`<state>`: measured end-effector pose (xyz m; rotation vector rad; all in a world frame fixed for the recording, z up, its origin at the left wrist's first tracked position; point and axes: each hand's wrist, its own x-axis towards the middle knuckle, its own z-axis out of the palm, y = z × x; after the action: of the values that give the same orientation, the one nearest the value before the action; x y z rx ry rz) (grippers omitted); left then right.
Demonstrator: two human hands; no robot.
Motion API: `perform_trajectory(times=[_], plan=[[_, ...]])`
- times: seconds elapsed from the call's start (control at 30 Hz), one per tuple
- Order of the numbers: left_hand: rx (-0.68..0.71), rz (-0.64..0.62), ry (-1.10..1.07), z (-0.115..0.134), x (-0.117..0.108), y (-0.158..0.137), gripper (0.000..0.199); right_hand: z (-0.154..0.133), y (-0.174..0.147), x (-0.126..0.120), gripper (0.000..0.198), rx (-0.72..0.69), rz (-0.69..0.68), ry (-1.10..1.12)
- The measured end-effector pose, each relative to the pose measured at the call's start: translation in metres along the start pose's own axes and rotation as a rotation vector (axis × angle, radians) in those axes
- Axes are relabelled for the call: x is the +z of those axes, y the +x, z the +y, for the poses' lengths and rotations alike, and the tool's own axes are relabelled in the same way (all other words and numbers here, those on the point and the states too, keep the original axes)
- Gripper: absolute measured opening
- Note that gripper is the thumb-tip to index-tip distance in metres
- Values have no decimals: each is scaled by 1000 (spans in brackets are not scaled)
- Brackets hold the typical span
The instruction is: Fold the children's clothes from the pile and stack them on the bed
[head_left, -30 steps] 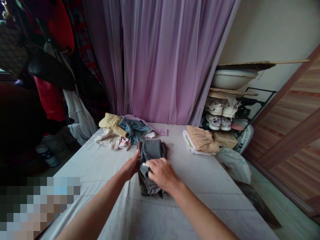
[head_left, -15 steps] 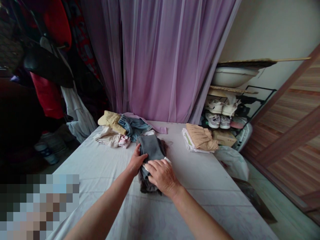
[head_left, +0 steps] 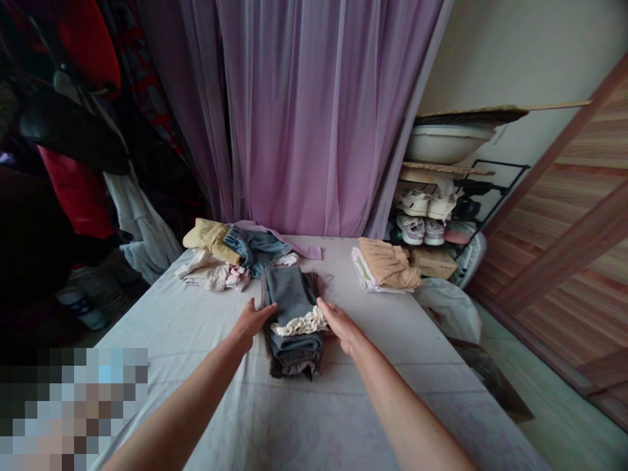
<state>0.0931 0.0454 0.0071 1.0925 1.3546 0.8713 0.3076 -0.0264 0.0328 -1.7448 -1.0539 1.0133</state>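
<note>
A dark grey garment (head_left: pixel 290 291), folded into a narrow stack with a cream ruffled trim (head_left: pixel 301 322) across it, lies in the middle of the sheet-covered surface. Brown cloth shows under its edges and at its near end. My left hand (head_left: pixel 249 325) is at the garment's left side, open, thumb reaching to its edge. On the opposite side, my right hand (head_left: pixel 342 325) is open and straight, its fingertips touching the right end of the ruffle. Part of that hand's fingers is hidden.
Behind the garment at left lie blue denim (head_left: pixel 258 248), a yellow garment (head_left: pixel 210 239) and cream clothes (head_left: pixel 203 269). Folded clothes with a tan piece (head_left: pixel 387 261) on top sit at right. Beyond are a purple curtain (head_left: pixel 289 131), a shoe rack (head_left: pixel 505 190) and hanging bags at left.
My right hand has moved off the top of the garment to its right side, uncovering the ruffled trim. My left hand has shifted slightly back to the left edge. The view has shifted a little.
</note>
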Motion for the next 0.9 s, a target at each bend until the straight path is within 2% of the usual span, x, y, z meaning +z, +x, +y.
perform_trajectory(times=[0.07,0.13,0.23,0.33,0.43,0.5,0.57,0.63,0.7,0.8,0.9], plan=[[-136,-6,-56,4,-4,-4,114,5,-1,0,44,92,-152,139],[-225,-15,-45,9,-6,-7,102,7,-5,0,37,149,-205,192],[-250,-103,55,14,-1,-11,72,7,-7,-3,33,257,-206,116],[-234,-138,66,17,11,-18,59,7,-5,-7,34,346,-246,23],[-236,-154,-61,19,26,-24,68,9,-6,-5,32,293,-288,69],[-216,-154,-145,20,35,-26,77,9,-10,-2,32,245,-309,185],[-161,-146,-197,23,43,-23,76,7,-12,0,37,248,-312,312],[-88,-151,-225,30,52,-17,71,1,-10,-3,40,237,-250,376],[-14,-168,-254,44,64,-8,67,-7,-1,-12,40,162,-148,377],[92,-182,-291,75,88,15,68,-27,26,-36,40,21,-17,368],[228,-228,-318,107,118,47,71,-45,62,-63,40,-57,61,387]])
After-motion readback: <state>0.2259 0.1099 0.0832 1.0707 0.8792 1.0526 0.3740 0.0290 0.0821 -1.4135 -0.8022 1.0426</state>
